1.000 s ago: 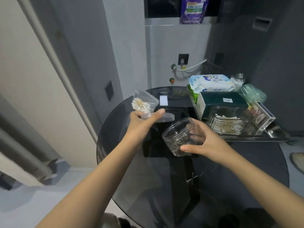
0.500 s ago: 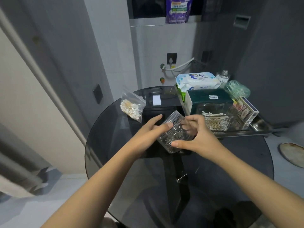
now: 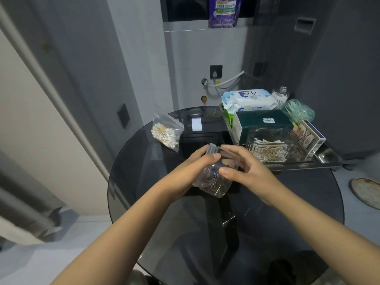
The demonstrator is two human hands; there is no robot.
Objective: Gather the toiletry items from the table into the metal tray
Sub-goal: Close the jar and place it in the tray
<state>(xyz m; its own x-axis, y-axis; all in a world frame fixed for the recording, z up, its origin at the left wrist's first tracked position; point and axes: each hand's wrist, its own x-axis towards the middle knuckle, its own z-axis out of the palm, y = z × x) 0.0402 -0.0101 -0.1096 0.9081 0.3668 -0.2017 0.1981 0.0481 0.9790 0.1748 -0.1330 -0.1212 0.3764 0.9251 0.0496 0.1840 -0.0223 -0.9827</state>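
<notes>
Above the round dark glass table (image 3: 144, 182) I hold a clear plastic jar of metal pins (image 3: 216, 182), tilted. My left hand (image 3: 189, 173) grips its lid end and my right hand (image 3: 244, 171) wraps its body. A zip bag of cotton swabs (image 3: 166, 132) lies on the table's far left. The metal tray (image 3: 320, 161) at the right holds a clear box of cotton swabs (image 3: 269, 147), a green tissue box (image 3: 263, 122), a pack of wet wipes (image 3: 248, 99), a card box (image 3: 310, 136), a green tub of picks (image 3: 298, 112) and a small glass jar (image 3: 280, 95).
A small white card (image 3: 196, 124) lies on the table behind the bag. Walls stand close behind the table, with a socket and cable (image 3: 216, 72) on the wall. A round plate (image 3: 366, 192) sits on the floor at the right. The table's near half shows only its base.
My left hand has brought the lid from beside the swab bag onto the jar's mouth. Both hands now grip the jar together, and the swab bag lies alone on the table.
</notes>
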